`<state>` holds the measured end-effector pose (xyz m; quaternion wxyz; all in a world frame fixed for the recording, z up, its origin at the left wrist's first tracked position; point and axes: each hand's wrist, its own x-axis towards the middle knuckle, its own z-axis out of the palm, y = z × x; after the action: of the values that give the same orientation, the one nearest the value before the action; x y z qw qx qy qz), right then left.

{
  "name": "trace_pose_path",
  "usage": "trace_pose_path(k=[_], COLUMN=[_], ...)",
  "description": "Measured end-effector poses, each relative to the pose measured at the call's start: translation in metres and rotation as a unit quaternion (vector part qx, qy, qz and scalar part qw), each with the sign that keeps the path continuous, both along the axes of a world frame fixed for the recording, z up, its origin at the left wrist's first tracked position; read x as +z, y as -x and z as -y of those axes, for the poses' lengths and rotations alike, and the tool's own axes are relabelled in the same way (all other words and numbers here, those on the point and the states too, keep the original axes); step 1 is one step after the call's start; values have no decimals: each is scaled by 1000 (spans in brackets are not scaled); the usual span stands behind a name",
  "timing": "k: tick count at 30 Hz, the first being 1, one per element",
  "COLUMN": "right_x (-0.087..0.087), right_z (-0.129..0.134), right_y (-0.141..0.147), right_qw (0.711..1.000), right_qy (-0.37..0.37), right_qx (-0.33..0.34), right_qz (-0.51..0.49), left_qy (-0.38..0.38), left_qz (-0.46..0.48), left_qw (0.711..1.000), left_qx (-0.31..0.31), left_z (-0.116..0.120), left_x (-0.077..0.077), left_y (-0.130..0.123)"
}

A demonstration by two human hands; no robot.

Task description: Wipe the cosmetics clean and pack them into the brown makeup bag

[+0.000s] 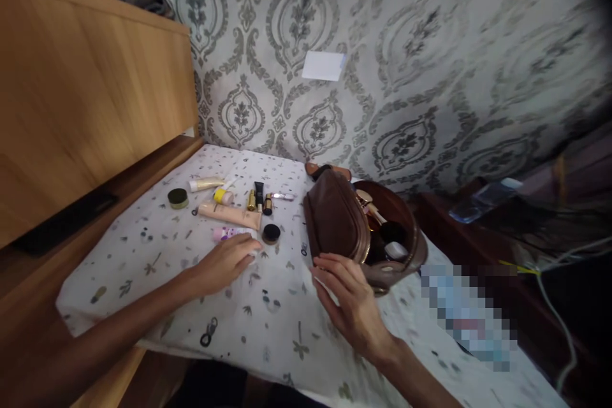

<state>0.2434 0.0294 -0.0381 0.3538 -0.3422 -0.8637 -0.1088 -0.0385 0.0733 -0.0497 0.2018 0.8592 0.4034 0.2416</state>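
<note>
My left hand (228, 262) lies over the near side of a pink tube (224, 234); a gap shows between thumb and fingers, and I cannot tell how firmly it touches the tube. Just right of it is a small black-lidded jar (271, 233). A peach tube (229, 213) lies behind. My right hand (351, 303) rests its spread fingertips at the near corner of a brown zippered bag (337, 213). The bag gapes to the right, with makeup brushes (375, 210) and a white-and-black item (396, 250) inside.
Behind the tubes lie a cream tube (206, 184), a yellow-capped bottle (224, 196), a black tube (259, 194), gold lipsticks and a dark-lidded jar (178, 198). A wooden cabinet (105, 83) borders the left, a patterned wall the back. A blurred packet (468, 319) lies right.
</note>
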Motion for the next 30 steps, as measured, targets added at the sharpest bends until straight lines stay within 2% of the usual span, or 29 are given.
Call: trace_pose_path(k=[3,5,9,13,17,21,24,26,30], right_x=[-18,-29,-47,-57,-66,-73,-70,-60,-29], right_z=[-13,-26,-57,-77,-81,-83,-91,-103,-142], right_y=[21,32,51,72,87,88,85,87,106], right_qw=[997,992,970,945,934,924,920,923,932], right_qy=[57,100,207,276,289,306,304,297,295], right_qx=[19,7,-49,-90,-91,-76,-75,-92,-194], right_qz=[-45,-79,-120,-153,-192,-217,-237,-227,-86], left_qy=[-22,-44,-106,-128,-130,-131,-129,-131,-149], left_qz=[56,96,165,173,172,178,181,180,169], left_qw=[998,992,962,934,932,937,936,936,935], left_qx=[36,67,190,286,290,272,272,274,273], left_z=[-15,-28,-55,-75,-79,-78,-79,-79,-80], left_x=[-1,-1,-5,-19,-31,-36,-36,-36,-37], left_y=[17,30,59,81,87,86,85,85,84])
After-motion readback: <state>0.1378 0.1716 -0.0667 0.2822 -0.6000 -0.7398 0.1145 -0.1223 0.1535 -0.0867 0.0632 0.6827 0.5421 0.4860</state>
